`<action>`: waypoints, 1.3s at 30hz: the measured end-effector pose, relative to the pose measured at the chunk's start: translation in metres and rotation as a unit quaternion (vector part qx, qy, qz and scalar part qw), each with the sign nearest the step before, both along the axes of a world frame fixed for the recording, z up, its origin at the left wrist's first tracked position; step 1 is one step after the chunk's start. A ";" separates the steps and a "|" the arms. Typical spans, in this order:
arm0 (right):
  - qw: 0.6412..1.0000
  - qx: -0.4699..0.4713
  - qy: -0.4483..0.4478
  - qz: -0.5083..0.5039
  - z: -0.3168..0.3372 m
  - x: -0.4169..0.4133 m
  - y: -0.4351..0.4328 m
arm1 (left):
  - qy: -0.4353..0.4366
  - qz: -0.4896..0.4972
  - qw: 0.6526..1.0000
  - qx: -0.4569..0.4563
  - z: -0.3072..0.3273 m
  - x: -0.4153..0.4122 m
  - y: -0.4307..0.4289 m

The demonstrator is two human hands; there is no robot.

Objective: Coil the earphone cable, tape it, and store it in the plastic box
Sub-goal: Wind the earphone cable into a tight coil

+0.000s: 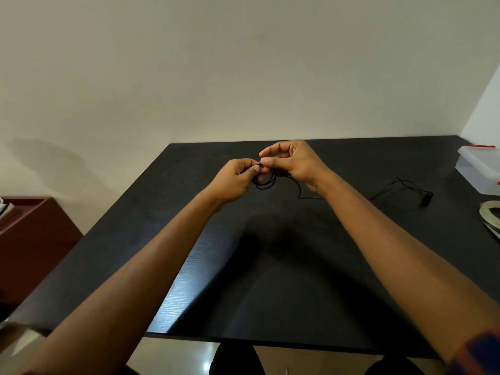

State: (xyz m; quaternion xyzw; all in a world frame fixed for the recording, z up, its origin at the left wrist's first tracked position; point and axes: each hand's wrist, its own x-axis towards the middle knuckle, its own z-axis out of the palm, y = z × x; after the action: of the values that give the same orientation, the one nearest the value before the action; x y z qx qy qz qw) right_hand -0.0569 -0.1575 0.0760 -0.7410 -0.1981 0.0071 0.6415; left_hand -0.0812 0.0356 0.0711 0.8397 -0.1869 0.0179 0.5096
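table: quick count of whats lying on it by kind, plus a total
earphone cable: 1
plastic box: 1
tape roll: 1
flat thing cut off at the right edge, unclear what: 1
total: 4

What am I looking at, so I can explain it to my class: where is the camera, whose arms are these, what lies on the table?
No machine here: one camera worn on a person's head looks down at their bare arms. The left hand and right hand both pinch a black earphone cable, a few loops hanging between them above a black table. The rest of the cable trails rightward on the table. At the right edge stand a clear plastic box and a tape roll.
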 end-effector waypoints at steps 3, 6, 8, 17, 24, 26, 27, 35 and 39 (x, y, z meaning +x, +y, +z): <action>0.997 0.056 0.048 0.004 -0.003 -0.002 -0.001 | 0.035 -0.008 0.998 -0.058 0.000 -0.003 -0.005; 0.993 0.084 0.082 0.013 -0.005 -0.003 -0.001 | 0.115 -0.009 0.982 -0.151 0.000 -0.007 -0.012; 0.993 0.078 0.089 0.003 -0.006 -0.003 -0.001 | 0.161 -0.011 0.965 -0.207 -0.001 -0.009 -0.014; 0.996 0.063 0.067 -0.021 -0.009 -0.008 -0.005 | 0.210 0.013 0.924 -0.318 -0.008 -0.015 -0.019; 0.999 0.002 0.038 0.032 0.001 -0.007 -0.013 | 0.187 -0.012 0.966 -0.175 -0.001 -0.015 -0.015; 0.998 0.003 0.049 0.039 0.004 -0.006 -0.013 | 0.190 -0.034 0.966 -0.171 0.000 -0.016 -0.017; 0.998 0.014 0.055 0.033 0.004 -0.006 -0.013 | 0.188 -0.038 0.966 -0.175 0.001 -0.016 -0.018; 0.985 0.111 0.128 0.046 -0.010 -0.008 -0.010 | 0.187 -0.005 0.943 -0.276 -0.007 -0.015 -0.028; 0.988 0.093 0.118 0.046 -0.014 -0.011 -0.012 | 0.213 -0.008 0.928 -0.305 -0.016 -0.015 -0.027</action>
State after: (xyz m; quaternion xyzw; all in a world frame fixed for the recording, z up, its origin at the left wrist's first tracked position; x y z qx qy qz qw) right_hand -0.0679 -0.1693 0.0616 -0.6624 -0.1547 0.1060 0.7253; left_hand -0.0963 0.0085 0.0555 0.6265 -0.0663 -0.1095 0.7689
